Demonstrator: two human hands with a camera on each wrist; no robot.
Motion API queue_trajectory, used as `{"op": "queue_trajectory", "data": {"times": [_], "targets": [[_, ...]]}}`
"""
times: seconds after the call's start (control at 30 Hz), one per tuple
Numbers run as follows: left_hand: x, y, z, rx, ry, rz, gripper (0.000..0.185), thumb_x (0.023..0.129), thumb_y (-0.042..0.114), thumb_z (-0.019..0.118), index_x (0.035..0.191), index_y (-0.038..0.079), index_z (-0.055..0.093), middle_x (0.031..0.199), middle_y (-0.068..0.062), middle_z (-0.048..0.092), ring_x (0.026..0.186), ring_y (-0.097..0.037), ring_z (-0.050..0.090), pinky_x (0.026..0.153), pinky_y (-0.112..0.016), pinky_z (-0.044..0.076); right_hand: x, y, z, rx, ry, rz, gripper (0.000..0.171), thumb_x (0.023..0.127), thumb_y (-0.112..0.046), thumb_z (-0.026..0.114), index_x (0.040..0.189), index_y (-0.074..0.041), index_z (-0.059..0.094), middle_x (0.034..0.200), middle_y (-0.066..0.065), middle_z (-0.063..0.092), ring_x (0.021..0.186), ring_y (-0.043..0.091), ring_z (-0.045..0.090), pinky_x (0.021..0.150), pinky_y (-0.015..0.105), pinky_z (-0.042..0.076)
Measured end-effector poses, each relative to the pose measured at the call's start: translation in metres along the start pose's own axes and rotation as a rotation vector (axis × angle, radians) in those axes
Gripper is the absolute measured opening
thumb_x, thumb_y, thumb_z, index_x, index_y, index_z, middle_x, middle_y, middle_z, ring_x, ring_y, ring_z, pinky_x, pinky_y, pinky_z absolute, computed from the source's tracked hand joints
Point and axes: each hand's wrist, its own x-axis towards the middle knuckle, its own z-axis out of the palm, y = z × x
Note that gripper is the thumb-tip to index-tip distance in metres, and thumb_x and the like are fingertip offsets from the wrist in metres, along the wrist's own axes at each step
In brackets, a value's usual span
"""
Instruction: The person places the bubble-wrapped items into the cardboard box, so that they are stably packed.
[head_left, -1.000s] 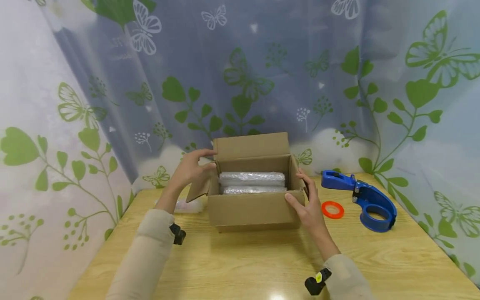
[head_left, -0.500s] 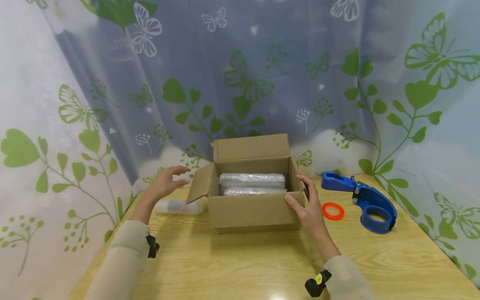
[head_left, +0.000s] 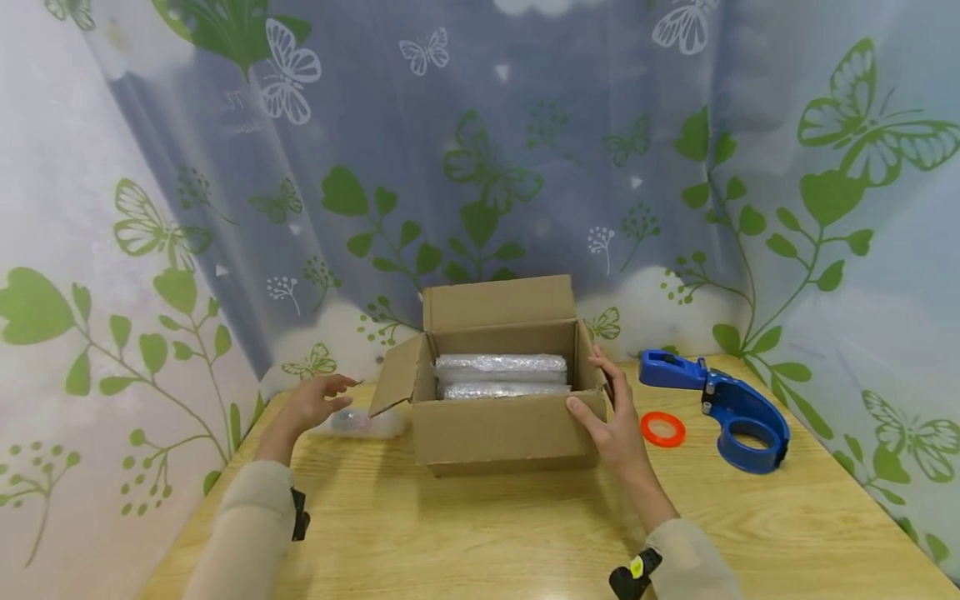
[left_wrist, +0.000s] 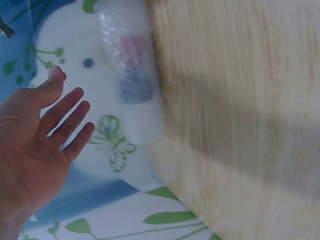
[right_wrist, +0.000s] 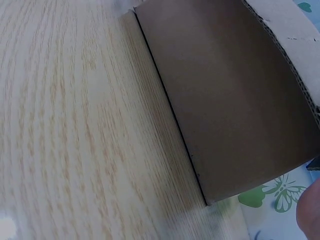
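Observation:
An open cardboard box [head_left: 487, 433] stands on the table, its back flap up, its left flap spread outward and its front flap folded down. Inside lie two bubble-wrapped packs [head_left: 501, 367], one behind the other. My right hand [head_left: 618, 425] grips the box's front right corner, thumb on the front flap and fingers along the right side; in the right wrist view only a fingertip shows. Left of the box, my left hand [head_left: 309, 406] hovers by a bubble-wrapped bundle [left_wrist: 132, 75] with pink and blue showing through. Its fingers are extended and hold nothing.
To the right of the box lie a red-orange tape ring [head_left: 663, 429] and a blue tape dispenser [head_left: 750, 417]. A patterned curtain [head_left: 480, 167] borders the wooden table [head_left: 480, 533] behind and at both sides.
My left hand has left the box's left side and moved left and down toward the wrapped bundle; the left flap now stands spread out. My right hand keeps its grip on the box.

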Motion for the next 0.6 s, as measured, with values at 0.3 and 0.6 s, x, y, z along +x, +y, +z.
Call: {"op": "queue_trajectory", "data": {"times": [0.3,0.6], "targets": [[-0.009,-0.018,0.020,0.037,-0.045,-0.064,0.042,0.105,0.012,0.060,0.145,0.000,0.056,0.146,-0.038,0.049,0.131,-0.059,0.048,0.104,-0.069,0.043,-0.003,-0.001,-0.001,-0.012,0.002,0.006,0.061,0.097,-0.005,0.071,0.151,-0.010,0.044,0.171,0.003,0.027,0.159,0.027,0.018,0.125,0.060,0.015],[-0.011,-0.021,0.026,0.113,-0.062,-0.015,0.050,0.092,0.005,0.075,0.140,0.000,0.061,0.127,-0.030,0.061,0.120,-0.054,0.055,0.100,-0.078,0.038,-0.001,0.002,0.000,-0.006,0.007,0.008,0.061,0.097,-0.005,0.071,0.151,-0.011,0.044,0.170,0.005,0.028,0.158,0.024,0.020,0.126,0.059,0.016]]}}
